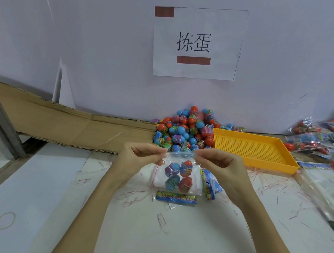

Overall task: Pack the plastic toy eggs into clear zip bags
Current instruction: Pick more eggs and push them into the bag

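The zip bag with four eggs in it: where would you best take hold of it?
Hold the zip bag by its top strip, one pinch near each end, from above, as the left hand and right hand do. The eggs sag to the bottom, keeping the mouth up.

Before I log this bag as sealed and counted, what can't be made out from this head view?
- Zip bag seal: left hand and right hand pinch the top edge, covering it.
- Eggs in the bag: four show; any behind are hidden.
- Filled bags: cut off by the right edge.
- Egg pile: its back hidden by the front eggs.
- Label strip: print too small.
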`<control>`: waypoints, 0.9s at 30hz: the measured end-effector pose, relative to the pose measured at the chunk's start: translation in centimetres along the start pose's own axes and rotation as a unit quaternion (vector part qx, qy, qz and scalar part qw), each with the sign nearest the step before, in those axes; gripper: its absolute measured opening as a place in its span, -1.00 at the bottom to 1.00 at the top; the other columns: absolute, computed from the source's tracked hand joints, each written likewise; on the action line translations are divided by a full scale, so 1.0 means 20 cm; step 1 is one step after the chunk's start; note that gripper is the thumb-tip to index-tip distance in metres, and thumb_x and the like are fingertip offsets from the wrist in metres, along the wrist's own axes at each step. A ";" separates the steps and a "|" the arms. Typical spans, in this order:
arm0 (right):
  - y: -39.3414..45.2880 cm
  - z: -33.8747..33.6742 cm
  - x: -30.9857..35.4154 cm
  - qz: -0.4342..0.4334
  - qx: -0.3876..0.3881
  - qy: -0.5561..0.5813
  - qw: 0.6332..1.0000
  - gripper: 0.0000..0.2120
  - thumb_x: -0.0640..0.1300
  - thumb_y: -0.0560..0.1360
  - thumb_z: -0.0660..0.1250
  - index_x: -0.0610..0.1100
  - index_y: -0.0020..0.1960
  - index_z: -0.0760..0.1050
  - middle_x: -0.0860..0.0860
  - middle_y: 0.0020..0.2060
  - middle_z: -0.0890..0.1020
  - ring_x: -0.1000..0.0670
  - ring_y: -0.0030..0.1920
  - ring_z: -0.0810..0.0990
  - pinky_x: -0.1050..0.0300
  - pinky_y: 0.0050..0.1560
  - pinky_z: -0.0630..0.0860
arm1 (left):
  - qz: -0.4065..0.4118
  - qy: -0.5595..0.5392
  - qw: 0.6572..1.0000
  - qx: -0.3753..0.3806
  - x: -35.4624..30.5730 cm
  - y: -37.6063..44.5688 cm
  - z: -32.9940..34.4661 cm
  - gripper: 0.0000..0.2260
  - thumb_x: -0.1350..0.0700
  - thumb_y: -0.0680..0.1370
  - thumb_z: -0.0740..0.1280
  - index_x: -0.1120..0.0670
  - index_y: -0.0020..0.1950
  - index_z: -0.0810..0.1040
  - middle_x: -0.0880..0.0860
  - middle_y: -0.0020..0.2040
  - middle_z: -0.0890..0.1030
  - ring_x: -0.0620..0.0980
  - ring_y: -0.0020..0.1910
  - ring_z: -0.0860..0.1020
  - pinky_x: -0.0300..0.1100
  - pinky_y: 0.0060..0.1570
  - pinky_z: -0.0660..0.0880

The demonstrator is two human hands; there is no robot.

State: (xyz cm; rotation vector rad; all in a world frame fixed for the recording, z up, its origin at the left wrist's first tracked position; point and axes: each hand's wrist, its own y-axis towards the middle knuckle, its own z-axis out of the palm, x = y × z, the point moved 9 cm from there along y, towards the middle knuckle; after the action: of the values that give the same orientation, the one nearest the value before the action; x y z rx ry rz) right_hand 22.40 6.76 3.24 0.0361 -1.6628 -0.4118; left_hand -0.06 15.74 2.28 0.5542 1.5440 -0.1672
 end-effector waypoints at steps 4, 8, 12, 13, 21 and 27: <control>0.00 0.00 0.00 -0.012 0.012 -0.039 0.999 -0.77 -0.38 0.53 0.40 -0.10 -0.03 0.73 0.02 -0.12 0.76 0.03 -0.04 0.74 0.31 -0.04 0.61 | 0.009 0.019 1.000 0.002 0.00 0.00 -0.01 -0.77 0.35 0.54 0.46 0.05 0.02 0.79 0.08 -0.07 0.77 0.03 -0.09 0.75 -0.34 -0.10 0.59; 0.00 0.01 0.01 -0.022 0.027 -0.075 0.997 -0.80 -0.36 0.53 0.42 -0.10 -0.03 0.74 0.04 -0.13 0.76 0.04 -0.03 0.74 0.30 -0.03 0.62 | 0.028 0.056 0.998 0.019 -0.01 0.00 0.00 -0.78 0.38 0.52 0.46 0.10 0.02 0.79 0.06 -0.05 0.77 0.03 -0.01 0.73 -0.25 0.03 0.64; 0.00 0.00 0.00 -0.024 0.029 -0.100 0.994 -0.75 -0.38 0.53 0.40 -0.08 -0.02 0.74 0.07 -0.11 0.76 0.05 -0.03 0.74 0.30 -0.02 0.62 | 0.051 0.106 0.993 0.026 -0.03 -0.01 0.00 -0.80 0.37 0.55 0.43 0.14 0.08 0.76 0.00 0.00 0.76 0.00 0.05 0.72 -0.20 0.10 0.64; 0.00 0.00 0.00 -0.024 0.027 -0.104 0.994 -0.74 -0.40 0.53 0.39 -0.08 -0.02 0.74 0.08 -0.11 0.76 0.05 -0.02 0.74 0.30 -0.02 0.62 | 0.054 0.109 0.992 0.027 -0.04 -0.01 0.00 -0.79 0.38 0.57 0.42 0.14 0.09 0.76 0.00 0.01 0.76 0.01 0.05 0.72 -0.20 0.11 0.64; 0.00 0.01 -0.01 -0.015 0.006 -0.093 0.996 -0.91 -0.22 0.51 0.49 -0.07 -0.02 0.70 0.08 -0.14 0.74 0.04 -0.07 0.73 0.21 -0.01 0.66 | 0.053 0.074 0.996 -0.011 -0.03 0.00 0.03 -0.87 0.22 0.45 0.58 0.09 -0.02 0.78 0.00 -0.07 0.76 0.00 -0.03 0.72 -0.21 0.03 0.65; 0.00 0.04 0.00 -0.036 -0.003 -0.124 0.992 -0.85 -0.27 0.49 0.50 -0.08 0.00 0.62 0.11 -0.14 0.71 0.07 -0.08 0.71 0.20 0.04 0.65 | 0.059 0.085 0.995 0.006 -0.02 0.01 0.05 -0.89 0.25 0.48 0.56 0.08 -0.03 0.75 -0.02 -0.07 0.75 -0.03 -0.03 0.71 -0.18 0.08 0.64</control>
State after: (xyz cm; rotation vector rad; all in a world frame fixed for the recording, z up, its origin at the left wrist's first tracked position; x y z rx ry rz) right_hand 21.64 6.99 3.26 0.0407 -1.9097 -0.4922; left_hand 0.85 15.49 2.61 0.6825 1.6711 -0.0396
